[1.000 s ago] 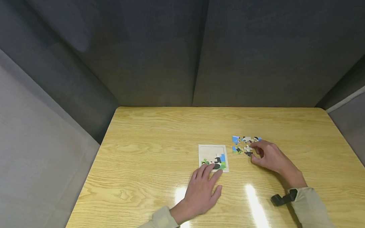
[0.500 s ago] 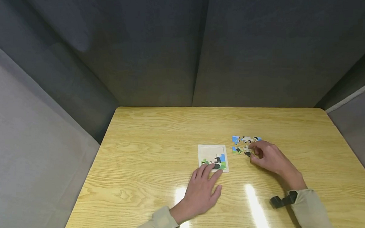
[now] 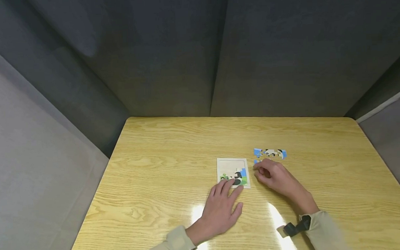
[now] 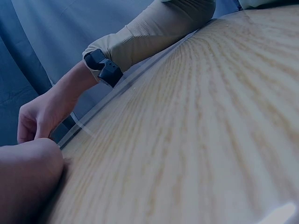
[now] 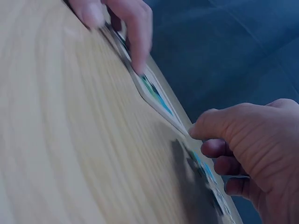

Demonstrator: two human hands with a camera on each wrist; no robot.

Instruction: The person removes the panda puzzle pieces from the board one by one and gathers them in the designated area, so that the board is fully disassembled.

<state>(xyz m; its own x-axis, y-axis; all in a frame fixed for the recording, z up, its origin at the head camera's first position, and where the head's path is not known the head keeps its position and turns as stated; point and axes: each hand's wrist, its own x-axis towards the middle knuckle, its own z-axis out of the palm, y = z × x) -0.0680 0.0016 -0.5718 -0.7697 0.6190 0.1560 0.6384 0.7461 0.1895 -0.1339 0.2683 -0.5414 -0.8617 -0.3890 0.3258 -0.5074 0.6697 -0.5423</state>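
A small wooden puzzle tray (image 3: 231, 166) lies on the table, with a few panda pieces (image 3: 239, 176) set along its near edge. My left hand (image 3: 222, 205) lies flat, its straight fingers (image 5: 135, 32) resting on the tray's near left edge. My right hand (image 3: 271, 177) sits just right of the tray, fingers curled and thumb (image 5: 198, 130) against forefinger, pinching a small puzzle piece that the fingers mostly hide. The left wrist view shows the same pinch on my right hand (image 4: 35, 123). A row of loose pieces (image 3: 269, 152) lies just beyond it, and a blue bit (image 3: 256, 161) shows by its fingertips.
The light wooden table (image 3: 168, 159) is boxed in by dark fabric panels (image 3: 171, 59) at the back and both sides. A black strap (image 3: 296, 226) circles my right wrist. Glare patches (image 3: 198, 213) shine on the near part of the tabletop.
My right hand has moved left from the loose pieces to the tray's right edge, and now covers the nearer row of pieces. My left hand has not moved.
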